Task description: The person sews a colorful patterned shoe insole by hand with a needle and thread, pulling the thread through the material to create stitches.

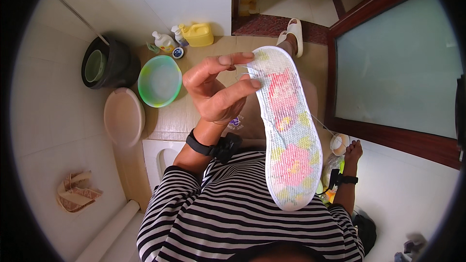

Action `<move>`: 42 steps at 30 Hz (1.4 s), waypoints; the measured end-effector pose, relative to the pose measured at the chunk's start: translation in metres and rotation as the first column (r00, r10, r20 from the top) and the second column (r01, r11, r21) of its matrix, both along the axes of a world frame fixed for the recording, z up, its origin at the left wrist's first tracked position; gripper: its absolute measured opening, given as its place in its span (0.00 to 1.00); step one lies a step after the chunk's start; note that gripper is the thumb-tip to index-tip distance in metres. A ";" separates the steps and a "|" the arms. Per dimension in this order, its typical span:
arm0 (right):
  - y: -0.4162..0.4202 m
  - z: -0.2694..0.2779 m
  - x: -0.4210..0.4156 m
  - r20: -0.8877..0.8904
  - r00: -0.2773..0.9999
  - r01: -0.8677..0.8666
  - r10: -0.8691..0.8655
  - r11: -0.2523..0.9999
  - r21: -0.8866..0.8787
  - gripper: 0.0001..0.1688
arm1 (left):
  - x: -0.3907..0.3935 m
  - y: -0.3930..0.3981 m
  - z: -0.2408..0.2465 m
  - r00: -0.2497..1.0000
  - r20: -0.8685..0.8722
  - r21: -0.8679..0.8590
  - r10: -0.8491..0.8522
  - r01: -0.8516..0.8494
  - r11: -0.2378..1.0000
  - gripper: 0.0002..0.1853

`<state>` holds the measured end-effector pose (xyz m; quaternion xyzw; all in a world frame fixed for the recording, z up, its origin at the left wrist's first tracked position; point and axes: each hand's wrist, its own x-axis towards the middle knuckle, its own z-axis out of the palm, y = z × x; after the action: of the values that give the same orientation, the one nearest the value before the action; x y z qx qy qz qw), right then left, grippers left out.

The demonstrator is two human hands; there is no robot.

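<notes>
My left hand (222,87) pinches the upper left edge of an embroidered insole (291,127), with thumb and forefinger spread along that edge. The insole has a white border and a stitched pattern of pink flowers with yellow-green leaves. Small loops of pale thread stick out between the thumb and forefinger. From the right edge of the insole, a thin thread (322,124) runs taut to my right hand (353,151), far out at the right. Its fingers are closed on the thread end; whether a needle is there is too small to tell.
A white-rimmed bowl (339,144) lies beside my right hand, near a wood-framed glass door (393,69). At left are a green basin (160,82), a pink basin (123,116) and a black bucket (122,63). A yellow jug (198,35) and pump bottles (164,42) line the wall.
</notes>
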<state>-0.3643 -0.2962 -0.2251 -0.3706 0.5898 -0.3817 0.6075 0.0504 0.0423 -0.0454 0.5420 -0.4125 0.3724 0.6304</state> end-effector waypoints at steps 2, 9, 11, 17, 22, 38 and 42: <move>-0.005 -0.007 -0.011 -0.090 0.996 0.031 -0.029 0.999 0.012 0.10 | 0.001 0.003 0.000 1.000 0.009 0.002 -0.003 0.003 1.000 0.08; -0.008 -0.025 -0.020 -0.147 0.988 0.060 -0.056 0.998 0.027 0.10 | -0.001 0.004 -0.005 0.997 0.082 0.066 -0.014 0.008 0.998 0.09; -0.016 -0.036 -0.036 -0.157 0.987 0.035 -0.036 0.999 -0.012 0.09 | -0.005 -0.003 -0.004 1.000 -0.008 0.059 -0.008 0.008 0.998 0.09; 0.000 -0.021 0.044 -0.705 0.663 -0.591 0.251 0.754 -0.287 0.08 | -0.012 -0.027 -0.023 0.761 -0.634 -0.005 -0.138 0.174 0.985 0.07; 0.104 0.188 0.192 -0.486 0.751 -0.644 0.447 0.338 -0.686 0.05 | -0.031 -0.045 -0.004 0.270 -0.852 -0.325 -0.449 0.399 0.857 0.11; 0.169 0.244 0.290 -0.704 0.588 -0.691 0.398 -0.203 -0.693 0.08 | -0.051 -0.050 0.009 0.081 -0.852 -0.423 -0.517 0.474 0.772 0.13; 0.167 0.240 0.292 -0.710 0.592 -0.681 0.381 -0.235 -0.694 0.09 | -0.051 -0.050 0.007 0.066 -0.852 -0.432 -0.520 0.472 0.769 0.12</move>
<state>-0.0724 -0.1290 0.0147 -0.9235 0.0172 -0.3094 0.2260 -0.0003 -0.0082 -0.0381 0.4636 -0.1037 -0.2554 0.8421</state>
